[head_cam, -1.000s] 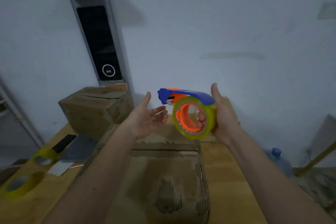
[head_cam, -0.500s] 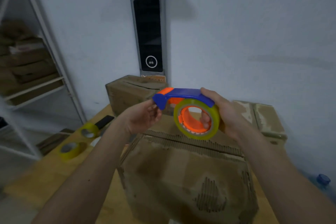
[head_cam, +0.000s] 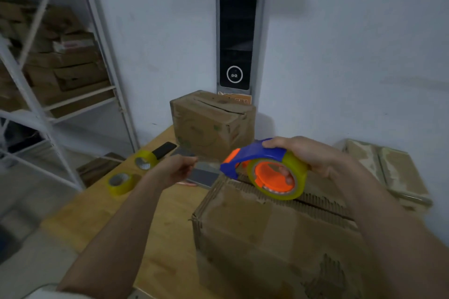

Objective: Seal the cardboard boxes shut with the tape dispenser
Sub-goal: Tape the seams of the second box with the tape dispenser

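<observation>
Right hand (head_cam: 313, 156) grips the tape dispenser (head_cam: 267, 168), thumb over the blue handle, fingertips showing through the orange core, holding it in the air just above the far top edge of the near cardboard box (head_cam: 279, 238). Left hand (head_cam: 173, 170) is out to the left of the dispenser's nose with fingers drawn together as if pinching a pulled tape end; the strip itself is clear and blurred, so can't tell for sure that anything is between the fingers. Near box's flaps are down, the seam gap runs across the top, no tape visible on it. Second box (head_cam: 211, 121) sits further back by the wall, its top flaps gapping too. Two spare tape rolls (head_cam: 132, 171) lie on the wooden table (head_cam: 97, 213) to the left. Risks from here, as judgement: the free tape end folds back on itself or sticks to the fingers if tension drops; the strip lands off the seam because the dispenser is angled across the box, not along the gap; the flaps spring up under the first press with no hand holding them; the worn, torn cardboard surface gives poor adhesion; the light box slides on the table when the dispenser is dragged.
</observation>
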